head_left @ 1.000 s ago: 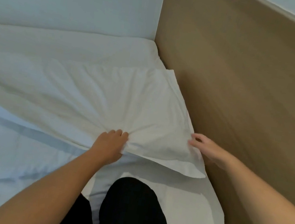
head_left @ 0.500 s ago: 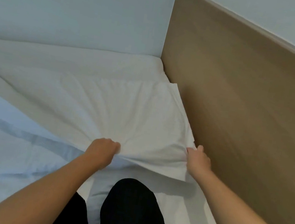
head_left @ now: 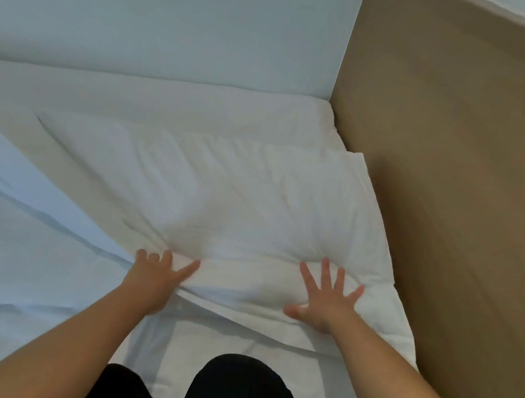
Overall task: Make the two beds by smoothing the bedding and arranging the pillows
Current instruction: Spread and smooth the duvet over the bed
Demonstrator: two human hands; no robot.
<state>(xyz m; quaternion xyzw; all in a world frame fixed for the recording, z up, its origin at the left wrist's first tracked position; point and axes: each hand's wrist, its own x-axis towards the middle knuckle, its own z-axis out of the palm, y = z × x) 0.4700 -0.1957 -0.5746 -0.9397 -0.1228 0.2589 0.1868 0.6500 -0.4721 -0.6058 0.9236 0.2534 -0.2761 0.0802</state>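
The white rectangular fabric pillow [head_left: 236,201] lies at the head of the white-sheeted bed [head_left: 1,259], its right side just beside the tan wooden headboard [head_left: 462,197]. The left grip [head_left: 155,273] pinches the pillow's near edge, thumb on top; the right grip [head_left: 327,300] is released, fingers spread flat, pressing the pillow

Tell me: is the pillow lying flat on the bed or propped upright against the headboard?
Lying flat. The pillow spreads across the bed beside the headboard, and the right hand presses it with straight fingers.
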